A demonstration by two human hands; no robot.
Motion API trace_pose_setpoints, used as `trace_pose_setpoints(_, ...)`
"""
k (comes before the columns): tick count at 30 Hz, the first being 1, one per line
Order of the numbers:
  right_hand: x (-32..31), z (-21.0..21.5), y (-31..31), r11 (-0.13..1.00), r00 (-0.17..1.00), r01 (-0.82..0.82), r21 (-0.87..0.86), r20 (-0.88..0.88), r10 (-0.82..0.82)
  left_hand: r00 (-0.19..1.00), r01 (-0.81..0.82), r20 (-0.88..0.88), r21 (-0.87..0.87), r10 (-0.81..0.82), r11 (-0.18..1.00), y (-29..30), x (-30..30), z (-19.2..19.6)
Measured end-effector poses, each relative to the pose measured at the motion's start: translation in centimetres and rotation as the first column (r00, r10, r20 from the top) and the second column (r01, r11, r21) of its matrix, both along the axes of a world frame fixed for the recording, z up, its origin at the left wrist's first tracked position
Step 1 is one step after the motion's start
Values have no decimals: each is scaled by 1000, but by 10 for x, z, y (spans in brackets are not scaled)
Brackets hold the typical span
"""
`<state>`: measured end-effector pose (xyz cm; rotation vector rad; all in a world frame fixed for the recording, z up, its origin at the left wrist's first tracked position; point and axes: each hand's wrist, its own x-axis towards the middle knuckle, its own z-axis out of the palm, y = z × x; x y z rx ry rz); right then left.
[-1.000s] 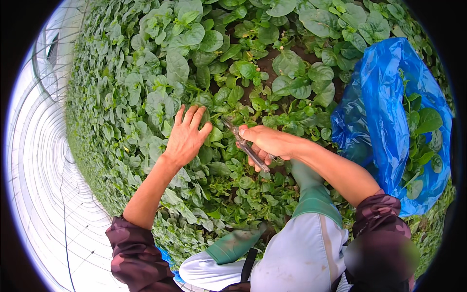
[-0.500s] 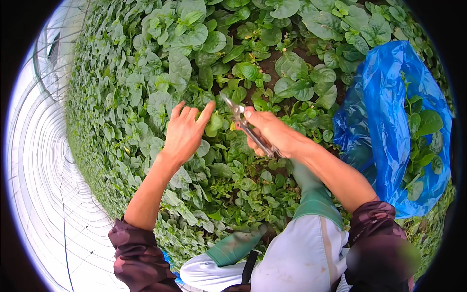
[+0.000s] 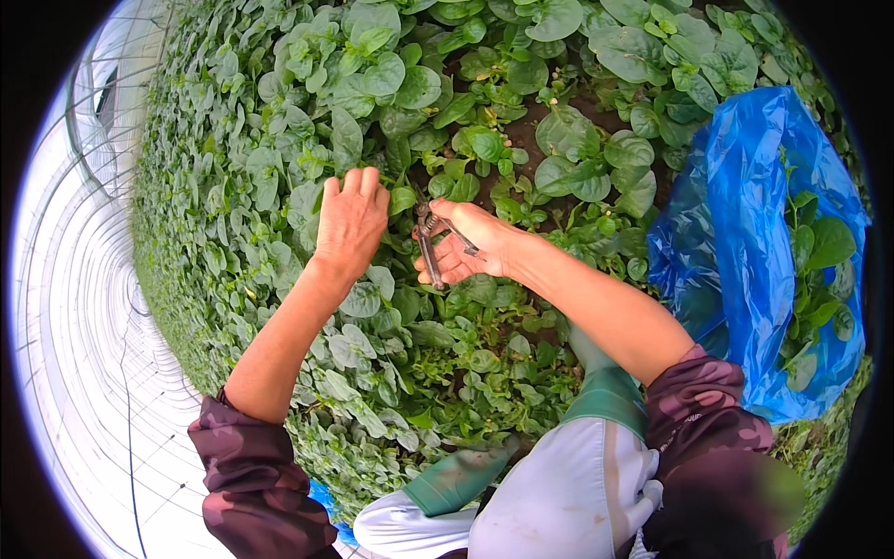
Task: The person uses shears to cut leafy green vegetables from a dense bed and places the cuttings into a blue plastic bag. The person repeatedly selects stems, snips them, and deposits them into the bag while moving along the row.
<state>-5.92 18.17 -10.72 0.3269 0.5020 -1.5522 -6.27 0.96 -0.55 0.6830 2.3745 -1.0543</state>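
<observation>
In my right hand (image 3: 468, 244) are small pruning shears (image 3: 429, 244), their handles spread apart and their blade end among the leaves. My left hand (image 3: 354, 219) is just left of them, back upward, its fingers bent down and closed around a leafy shoot (image 3: 402, 197). The fingertips and most of the stem are hidden behind the hand and leaves. Around both hands grow dense green leafy plants (image 3: 568, 140) with broad rounded leaves.
A blue plastic bag (image 3: 745, 186) stands open at the right, with cut leafy shoots (image 3: 819, 247) inside. My legs in pale trousers (image 3: 549, 494) and green boots (image 3: 605, 396) are among the plants. White sheeting with a frame (image 3: 84, 373) runs along the left.
My left hand has moved slightly up and curled its extended fingers. My right hand has brought the shears left, close beside it, and the handles have spread.
</observation>
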Motion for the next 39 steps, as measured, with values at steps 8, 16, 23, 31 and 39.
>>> trace_pose_setpoints(8,-2,-3,-13,1000,1000,16,20,-11,-16,970,175,179,-33,-166,984,-8,-20,-5)
trace_pose_setpoints(16,6,4,-7,998,991,-44,34,-125,48,906,-156,351,-245,237,957,15,-39,-13)
trace_pose_setpoints(23,19,-9,10,995,942,49,85,-334,-17,972,-150,188,33,141,988,-21,-5,-11)
trace_pose_setpoints(31,15,21,20,940,848,-308,149,-404,342,994,-105,67,244,92,964,-37,25,1)
trace_pose_setpoints(39,16,21,4,964,848,-167,205,-470,246,992,-128,41,257,121,958,-33,28,8)
